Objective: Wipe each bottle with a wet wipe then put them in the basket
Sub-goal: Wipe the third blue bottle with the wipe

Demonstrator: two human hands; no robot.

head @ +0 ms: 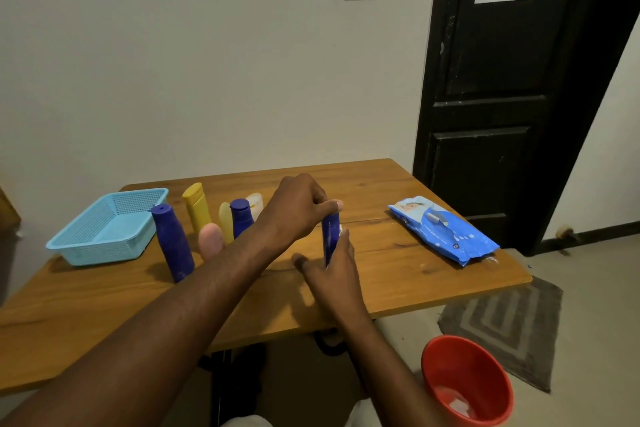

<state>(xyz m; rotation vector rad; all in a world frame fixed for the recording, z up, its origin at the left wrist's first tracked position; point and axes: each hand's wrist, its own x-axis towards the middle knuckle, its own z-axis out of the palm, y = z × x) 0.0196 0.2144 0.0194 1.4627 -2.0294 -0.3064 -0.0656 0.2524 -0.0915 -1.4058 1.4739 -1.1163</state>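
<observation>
My left hand (299, 206) pinches the top of a dark blue bottle (330, 230) that stands upright over the middle of the wooden table (381, 191). My right hand (332, 270) wraps round the bottle's lower part, with a bit of white wipe (341, 230) showing at its fingers. To the left stand a tall blue bottle (172, 246), a pink bottle (211, 241), a yellow bottle (198, 206), a pale yellow bottle (225, 222), a short blue bottle (240, 217) and a whitish bottle (255, 203). The light blue basket (104, 246) at the far left holds nothing.
A blue pack of wet wipes (446, 230) lies on the table's right side. A red bowl (465, 381) with a crumpled white wipe inside sits on the floor at the lower right, next to a grey mat (512, 319). A black door (502, 80) stands behind.
</observation>
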